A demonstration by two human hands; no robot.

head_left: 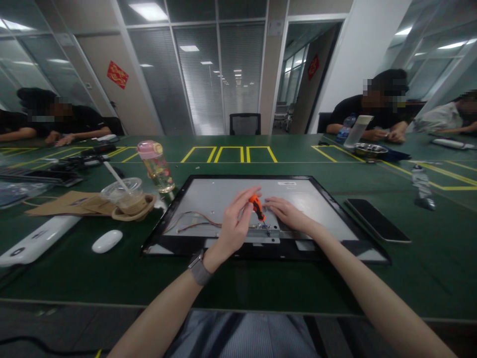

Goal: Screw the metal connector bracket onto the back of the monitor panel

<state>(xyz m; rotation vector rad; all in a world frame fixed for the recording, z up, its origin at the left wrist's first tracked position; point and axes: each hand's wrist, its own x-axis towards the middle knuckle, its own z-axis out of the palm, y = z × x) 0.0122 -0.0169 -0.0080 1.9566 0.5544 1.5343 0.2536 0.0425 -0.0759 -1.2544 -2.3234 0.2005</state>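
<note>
- At the middle of the green table [93, 278], in the head view, a display panel [208, 196] lies flat with its grey metal back up inside a black frame; both hands are over its near half.
- The left hand [234, 223] is curled closed around the orange handle of a small screwdriver [257, 206], thumb and fingertips pinching it so that it stands tilted, shaft pointing down at the panel.
- The screwdriver's tip is too small and dark to make out against the metal strip [242, 237] along the panel's near edge; whether it sits in a screw I cannot tell.
- The right hand [286, 214] lies spread and nearly flat on the panel just beside the screwdriver, fingers stretched towards it. It grips nothing that shows; what is under the fingertips is hidden.
- Both forearms are cut off by the lower edge of the picture; a grey watch [199, 268] is on the left wrist.
- Thin red and brown wires [194, 219] loop across the panel's left part.
- Left of the panel: a white mouse [107, 241], a plastic cup [124, 194] with a straw, and a pink-lidded bottle [156, 166] near the far left corner.
- Right of the panel lies a dark phone [376, 219].
- Beyond the panel, other people sit at the far corners of the table, their hands well apart from it.
</note>
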